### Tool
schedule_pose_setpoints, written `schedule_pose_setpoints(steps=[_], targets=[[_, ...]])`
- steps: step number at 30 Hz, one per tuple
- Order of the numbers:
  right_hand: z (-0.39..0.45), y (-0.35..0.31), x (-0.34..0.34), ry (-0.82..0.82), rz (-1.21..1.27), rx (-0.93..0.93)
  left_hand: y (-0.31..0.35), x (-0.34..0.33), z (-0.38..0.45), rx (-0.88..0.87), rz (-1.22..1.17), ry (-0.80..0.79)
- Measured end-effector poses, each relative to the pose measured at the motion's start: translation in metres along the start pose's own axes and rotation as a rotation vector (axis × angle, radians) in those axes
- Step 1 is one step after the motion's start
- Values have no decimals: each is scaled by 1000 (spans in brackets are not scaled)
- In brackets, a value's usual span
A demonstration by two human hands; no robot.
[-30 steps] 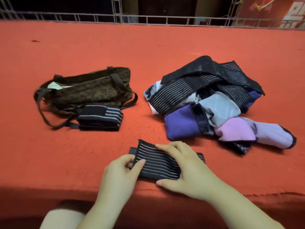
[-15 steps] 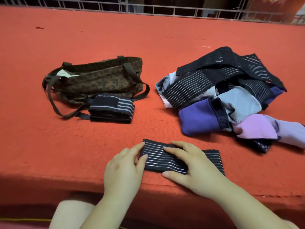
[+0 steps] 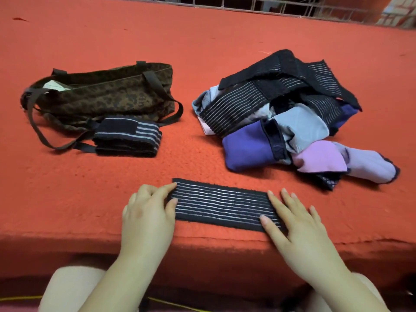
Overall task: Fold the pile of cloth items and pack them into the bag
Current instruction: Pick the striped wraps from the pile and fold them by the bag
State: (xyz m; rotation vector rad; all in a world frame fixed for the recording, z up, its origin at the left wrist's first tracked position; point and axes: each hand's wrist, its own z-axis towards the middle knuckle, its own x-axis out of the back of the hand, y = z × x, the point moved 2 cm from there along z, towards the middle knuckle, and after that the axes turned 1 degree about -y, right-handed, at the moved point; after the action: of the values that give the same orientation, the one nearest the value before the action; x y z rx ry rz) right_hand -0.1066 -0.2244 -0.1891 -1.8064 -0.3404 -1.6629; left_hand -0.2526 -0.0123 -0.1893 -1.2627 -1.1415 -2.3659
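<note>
Two flat hands, left grip (image 3: 147, 212) and right grip (image 3: 292, 224) straight-fingered, pressing striped band (image 3: 219, 206), no readable writing

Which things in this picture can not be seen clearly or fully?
Head view, all:
- Inside of the leopard-print fabric bag: hidden by its own wall; only a pale scrap shows.
- Lower items of the mixed cloth pile: covered by upper ones.
- Right end of the black striped elastic band: under the right hand.

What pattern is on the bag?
A dark brown leopard-style print on the bag, with plain dark straps, seen in the head view.
</note>
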Motion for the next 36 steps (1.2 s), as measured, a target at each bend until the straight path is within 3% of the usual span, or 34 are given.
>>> schedule_pose_setpoints(steps=[3, 6, 8, 12, 15, 18, 20, 23, 26, 30, 32, 36], targets=[[-12, 9, -2, 78, 111, -11, 32, -3, -9, -166, -54, 14], [-19, 14, -5, 160, 262, 21, 68, -19, -23, -338, -159, -187], [-20, 14, -6, 184, 351, 33, 82, -31, -29, -361, -148, -285], [-21, 1, -1, 114, 606, 99, 94, -40, -27, -260, -117, -381], [-23, -20, 1, 32, 709, 261, 92, -34, -19, -119, -477, -399], [-17, -44, 1, -2, 593, 398, 74, -17, -9, 83, -730, -303], [-11, -62, 1, -31, 496, 457, 56, -3, -3, 160, -689, -215], [-4, -86, -6, -119, 357, 499, 25, 9, 6, 165, -441, -137], [1, -98, -14, -192, 255, 487, 1, 11, 11, 157, -203, -107], [2, -101, -20, -248, 220, 505, -9, 10, 12, 177, -103, -112], [5, -98, -20, -231, 286, 445, -10, 9, 13, 187, -61, -143], [20, -85, -15, -15, 257, 135, -12, 11, 21, 241, -66, -259]])
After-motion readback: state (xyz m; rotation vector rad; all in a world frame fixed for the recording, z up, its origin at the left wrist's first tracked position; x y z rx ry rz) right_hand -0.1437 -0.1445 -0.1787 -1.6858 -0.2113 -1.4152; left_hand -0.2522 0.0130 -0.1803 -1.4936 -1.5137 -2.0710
